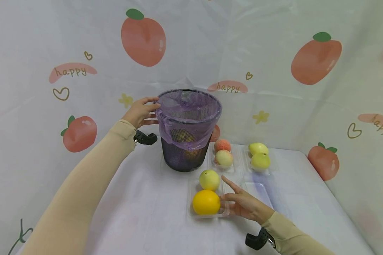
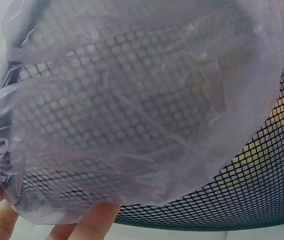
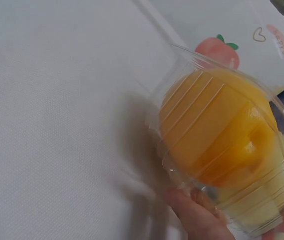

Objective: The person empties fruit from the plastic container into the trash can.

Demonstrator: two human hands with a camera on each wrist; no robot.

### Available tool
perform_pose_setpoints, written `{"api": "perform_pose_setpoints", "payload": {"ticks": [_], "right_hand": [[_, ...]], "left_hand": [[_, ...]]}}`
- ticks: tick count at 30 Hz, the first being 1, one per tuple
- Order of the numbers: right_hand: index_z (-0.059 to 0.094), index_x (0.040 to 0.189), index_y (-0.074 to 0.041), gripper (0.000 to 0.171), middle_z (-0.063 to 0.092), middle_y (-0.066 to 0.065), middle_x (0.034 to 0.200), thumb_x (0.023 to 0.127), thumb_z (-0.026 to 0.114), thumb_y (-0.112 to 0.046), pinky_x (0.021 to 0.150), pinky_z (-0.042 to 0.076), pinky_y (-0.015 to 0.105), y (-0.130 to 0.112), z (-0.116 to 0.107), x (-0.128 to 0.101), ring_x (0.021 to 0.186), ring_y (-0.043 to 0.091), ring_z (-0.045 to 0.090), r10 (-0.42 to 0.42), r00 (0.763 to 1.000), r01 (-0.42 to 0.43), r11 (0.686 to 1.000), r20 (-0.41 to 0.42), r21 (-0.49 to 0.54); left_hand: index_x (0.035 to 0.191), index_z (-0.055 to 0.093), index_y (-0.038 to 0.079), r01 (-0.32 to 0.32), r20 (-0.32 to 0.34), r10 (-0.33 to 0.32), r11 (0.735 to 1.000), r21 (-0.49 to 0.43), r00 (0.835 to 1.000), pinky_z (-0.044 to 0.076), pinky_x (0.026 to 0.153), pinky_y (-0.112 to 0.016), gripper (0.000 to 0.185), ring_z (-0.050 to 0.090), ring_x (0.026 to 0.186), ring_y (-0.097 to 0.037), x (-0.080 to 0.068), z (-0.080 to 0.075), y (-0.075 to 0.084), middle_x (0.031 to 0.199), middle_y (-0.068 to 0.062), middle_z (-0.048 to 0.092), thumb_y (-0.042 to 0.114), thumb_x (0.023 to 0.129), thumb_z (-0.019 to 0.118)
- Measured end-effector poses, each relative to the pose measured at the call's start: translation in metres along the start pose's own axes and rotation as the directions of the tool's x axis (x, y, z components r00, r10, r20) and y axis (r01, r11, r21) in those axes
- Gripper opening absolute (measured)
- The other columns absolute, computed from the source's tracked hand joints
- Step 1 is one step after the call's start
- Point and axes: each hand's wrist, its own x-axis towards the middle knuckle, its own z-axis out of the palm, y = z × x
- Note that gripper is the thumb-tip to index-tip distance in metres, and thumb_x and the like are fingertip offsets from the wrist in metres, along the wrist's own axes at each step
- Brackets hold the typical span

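Observation:
A black mesh bin (image 1: 185,156) lined with a purple plastic bag (image 1: 186,132) stands upright. My left hand (image 1: 143,112) grips its rim at the left side, fingers over the bagged edge. In the left wrist view the bag (image 2: 132,115) covers most of the mesh, and fingers show at the bottom left. My right hand (image 1: 245,203) holds the right edge of a clear plastic tray (image 1: 191,216), index finger stretched out. The tray carries an orange (image 1: 206,202) and a pale yellow-green fruit (image 1: 209,180). In the right wrist view the thumb and fingers bracket the tray (image 3: 181,175).
Behind, one clear tray holds two peaches (image 1: 223,158), another two lemon-yellow fruits (image 1: 260,161). An unfilled clear tray (image 1: 258,187) lies beyond my right hand. Blurred yellowish shapes (image 1: 186,136) show through the bin's mesh. A printed fabric backdrop (image 1: 191,42) rises behind the white tabletop (image 1: 134,212).

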Motion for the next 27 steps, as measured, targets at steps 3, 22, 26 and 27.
{"api": "perform_pose_setpoints", "payload": {"ticks": [3, 22, 26, 27], "right_hand": [[0.003, 0.157, -0.031, 0.081, 0.041, 0.018, 0.125, 0.098, 0.054, -0.009, 0.076, 0.058, 0.031, 0.000, -0.001, -0.001, 0.100, 0.024, 0.062, -0.007, 1.000, 0.007, 1.000, 0.004, -0.001], [0.005, 0.157, -0.030, 0.082, 0.044, 0.017, 0.120, 0.096, 0.057, -0.009, 0.072, 0.059, 0.028, -0.002, -0.002, -0.010, 0.099, 0.024, 0.064, -0.029, 1.000, 0.029, 1.000, 0.011, -0.001], [0.005, 0.157, -0.030, 0.082, 0.045, 0.016, 0.119, 0.097, 0.056, -0.010, 0.076, 0.059, 0.031, -0.004, -0.002, -0.013, 0.099, 0.023, 0.064, -0.036, 0.999, 0.036, 0.999, 0.003, 0.008], [0.005, 0.157, -0.030, 0.082, 0.043, 0.016, 0.121, 0.097, 0.057, -0.010, 0.079, 0.060, 0.033, -0.005, -0.002, -0.014, 0.099, 0.023, 0.064, -0.040, 0.999, 0.040, 0.999, 0.001, 0.011]], "left_hand": [[0.151, 0.034, 0.023, 0.002, 0.001, -0.002, 1.000, -0.003, 1.000, 0.059, 0.087, -0.034, 0.053, 0.056, 0.107, -0.022, 0.000, 0.000, 0.000, 0.115, 0.000, 0.048, 0.023, 0.102, 0.051], [0.152, 0.033, 0.023, 0.004, -0.003, -0.004, 1.000, 0.001, 1.000, 0.059, 0.084, -0.033, 0.053, 0.056, 0.104, -0.021, -0.003, 0.001, 0.002, 0.113, 0.000, 0.048, 0.023, 0.102, 0.051], [0.152, 0.033, 0.023, 0.005, -0.003, -0.005, 1.000, 0.001, 1.000, 0.059, 0.085, -0.033, 0.053, 0.055, 0.105, -0.022, -0.004, 0.002, 0.003, 0.113, 0.000, 0.048, 0.023, 0.102, 0.051], [0.152, 0.034, 0.023, 0.005, -0.003, -0.005, 1.000, 0.002, 1.000, 0.059, 0.085, -0.033, 0.053, 0.055, 0.105, -0.022, -0.004, 0.002, 0.003, 0.113, 0.000, 0.048, 0.023, 0.102, 0.051]]}}
